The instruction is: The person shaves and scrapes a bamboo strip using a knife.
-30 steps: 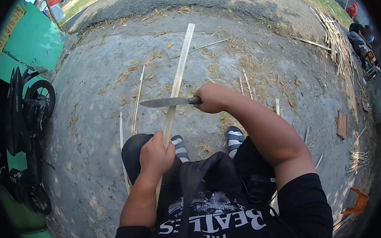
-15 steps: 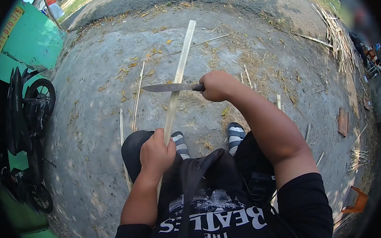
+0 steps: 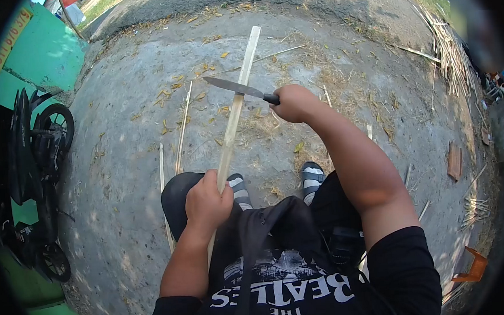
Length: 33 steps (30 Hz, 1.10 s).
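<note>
A long pale strip, seemingly bamboo (image 3: pixel 232 123), slants up and away from my lap. My left hand (image 3: pixel 208 200) is wrapped round its lower part, beside my knee. My right hand (image 3: pixel 296 103) grips the black handle of a knife (image 3: pixel 233 86). The blade lies across the upper part of the strip, its tip pointing left and slightly away from me. Whether the edge bites into the strip, I cannot tell. The strip's lower end is partly hidden behind my left hand and forearm.
Thin strips (image 3: pixel 183 127) and dry leaves lie on the concrete ground (image 3: pixel 120 165). A pile of split sticks (image 3: pixel 449 53) is at the far right. A motorcycle (image 3: pixel 32 148) stands at left by a green wall (image 3: pixel 55 48). A wooden piece (image 3: pixel 454 160) lies at right.
The knife in my right hand has slid farther up the strip, away from me, and its blade has tilted. My left hand and the strip have hardly moved.
</note>
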### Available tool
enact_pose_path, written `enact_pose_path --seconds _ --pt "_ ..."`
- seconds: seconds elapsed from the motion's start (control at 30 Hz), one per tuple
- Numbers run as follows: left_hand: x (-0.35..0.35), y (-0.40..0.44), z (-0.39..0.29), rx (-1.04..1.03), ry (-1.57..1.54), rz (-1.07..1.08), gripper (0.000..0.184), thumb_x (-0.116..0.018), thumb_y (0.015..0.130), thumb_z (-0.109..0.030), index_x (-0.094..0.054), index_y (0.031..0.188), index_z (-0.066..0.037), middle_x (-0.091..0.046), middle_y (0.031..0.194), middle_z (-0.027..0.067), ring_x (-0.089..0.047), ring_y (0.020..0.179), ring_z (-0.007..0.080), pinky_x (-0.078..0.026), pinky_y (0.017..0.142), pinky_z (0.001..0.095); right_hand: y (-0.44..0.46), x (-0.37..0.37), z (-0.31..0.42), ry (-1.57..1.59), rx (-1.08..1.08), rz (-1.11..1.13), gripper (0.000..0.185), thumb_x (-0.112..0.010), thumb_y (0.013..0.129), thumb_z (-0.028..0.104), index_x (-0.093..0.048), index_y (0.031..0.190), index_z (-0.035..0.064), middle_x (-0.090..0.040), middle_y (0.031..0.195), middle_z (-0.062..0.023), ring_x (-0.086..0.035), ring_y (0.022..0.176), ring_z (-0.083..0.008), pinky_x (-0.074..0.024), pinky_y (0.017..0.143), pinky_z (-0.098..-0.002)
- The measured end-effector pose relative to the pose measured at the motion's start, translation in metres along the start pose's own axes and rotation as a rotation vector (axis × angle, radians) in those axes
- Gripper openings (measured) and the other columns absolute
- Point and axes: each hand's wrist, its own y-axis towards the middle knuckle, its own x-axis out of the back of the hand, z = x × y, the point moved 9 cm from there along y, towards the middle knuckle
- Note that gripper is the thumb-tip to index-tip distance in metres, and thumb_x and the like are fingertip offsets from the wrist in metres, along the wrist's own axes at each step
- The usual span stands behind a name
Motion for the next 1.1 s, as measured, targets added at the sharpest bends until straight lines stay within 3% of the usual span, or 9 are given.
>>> enact_pose_path --seconds 0.1,0.27,0.3,0.7,0.8,0.9,1.1 --pt "0.0 0.001 0.001 0.01 0.01 0.018 0.022 -0.067 0.089 -0.019 -0.062 0.099 0.001 -0.069 0.082 0.0257 -0.068 0.079 0.0487 -0.053 0.071 0.0552 -0.003 -0.002 -0.009 0.02 0.072 0.028 0.031 -0.068 0.095 0.034 -0.078 0.113 0.0107 -0.076 0.101 -0.0171 -0.072 0.098 -0.0373 -0.0564 0.087 -0.0487" --pt "-0.002 0.004 0.002 0.013 -0.021 -0.003 0.023 -0.066 0.09 -0.019 -0.063 0.101 0.001 -0.069 0.082 0.0257 -0.068 0.079 0.0485 -0.053 0.071 0.0546 -0.028 -0.036 0.046 -0.073 0.294 0.189 0.033 -0.07 0.095 0.035 -0.077 0.112 0.008 -0.076 0.101 -0.0181 -0.072 0.098 -0.0377 -0.056 0.086 -0.049" --pt "-0.001 0.004 0.001 0.018 -0.028 -0.005 0.023 -0.066 0.09 -0.019 -0.063 0.101 0.001 -0.069 0.082 0.0257 -0.068 0.079 0.0484 -0.053 0.071 0.0544 -0.029 -0.043 0.052 -0.012 0.386 0.175 0.035 -0.071 0.095 0.038 -0.075 0.103 0.005 -0.074 0.092 -0.0201 -0.071 0.089 -0.0409 -0.0537 0.081 -0.0498" --pt "0.009 0.006 0.007 0.055 -0.234 -0.037 0.025 -0.068 0.092 -0.019 -0.064 0.104 0.002 -0.07 0.084 0.0246 -0.07 0.079 0.0457 -0.054 0.071 0.0504 -0.062 -0.002 0.073 0.202 0.63 0.036 0.04 -0.067 0.1 0.044 -0.065 0.107 0.0047 -0.067 0.079 -0.0191 -0.065 0.076 -0.0394 -0.05 0.071 -0.0467" --pt "0.009 0.006 0.007 0.068 -0.254 -0.04 0.026 -0.069 0.091 -0.019 -0.064 0.105 0.003 -0.07 0.084 0.0248 -0.07 0.079 0.0457 -0.054 0.071 0.0501 -0.063 -0.001 0.068 0.151 0.616 0.065 0.041 -0.063 0.102 0.045 -0.065 0.104 0.0046 -0.065 0.076 -0.0201 -0.065 0.075 -0.0404 -0.0495 0.069 -0.0481" --pt "0.01 0.006 0.007 0.05 -0.263 -0.056 0.026 -0.069 0.091 -0.018 -0.064 0.105 0.003 -0.071 0.084 0.0249 -0.07 0.08 0.0458 -0.054 0.072 0.0501 -0.06 -0.009 0.061 0.148 0.549 0.119 0.051 -0.057 0.103 0.053 -0.071 0.107 0.0048 -0.071 0.088 -0.0221 -0.068 0.089 -0.0446 -0.0518 0.079 -0.053" --pt "0.009 0.006 0.01 0.076 -0.238 -0.04 0.026 -0.068 0.091 -0.018 -0.065 0.104 0.003 -0.071 0.085 0.0259 -0.07 0.081 0.0466 -0.054 0.074 0.0506 -0.045 -0.01 0.059 0.179 0.519 -0.011 0.056 -0.058 0.101 0.058 -0.072 0.101 0.0046 -0.07 0.083 -0.0217 -0.069 0.088 -0.0441 -0.0538 0.079 -0.0528"
